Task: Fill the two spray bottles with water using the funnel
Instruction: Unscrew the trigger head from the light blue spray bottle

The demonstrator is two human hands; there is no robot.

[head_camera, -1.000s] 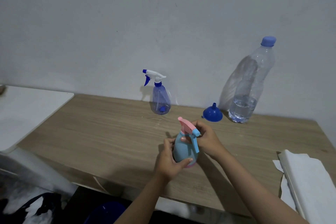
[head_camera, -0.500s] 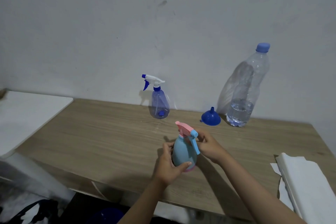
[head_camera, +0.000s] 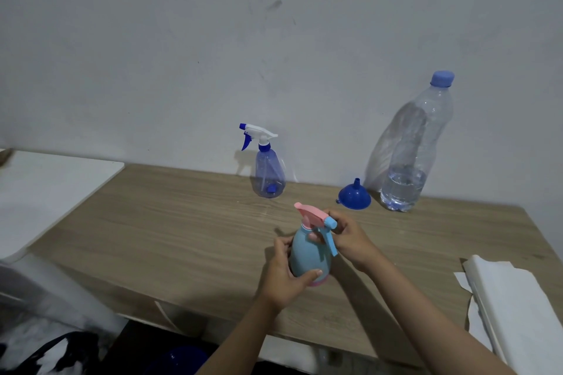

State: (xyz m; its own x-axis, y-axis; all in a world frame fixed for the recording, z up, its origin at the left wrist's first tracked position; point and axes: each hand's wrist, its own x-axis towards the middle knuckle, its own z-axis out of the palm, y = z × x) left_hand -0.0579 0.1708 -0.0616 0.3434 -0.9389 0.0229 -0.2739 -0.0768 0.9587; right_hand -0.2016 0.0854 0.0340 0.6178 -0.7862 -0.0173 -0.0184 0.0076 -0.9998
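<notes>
The light blue spray bottle (head_camera: pixel 309 256) stands on the wooden table (head_camera: pixel 182 237), near its front edge. The left hand (head_camera: pixel 285 275) is wrapped around its body, and the right hand (head_camera: pixel 347 237) closes on its pink spray head (head_camera: pixel 310 214). The body is opaque, so its content cannot be seen. Near the wall, the clear blue spray bottle (head_camera: pixel 268 172) looks empty. Beside the upside-down blue funnel (head_camera: pixel 355 197), the big water bottle (head_camera: pixel 411 146) is capped and holds water only in its lower part.
</notes>
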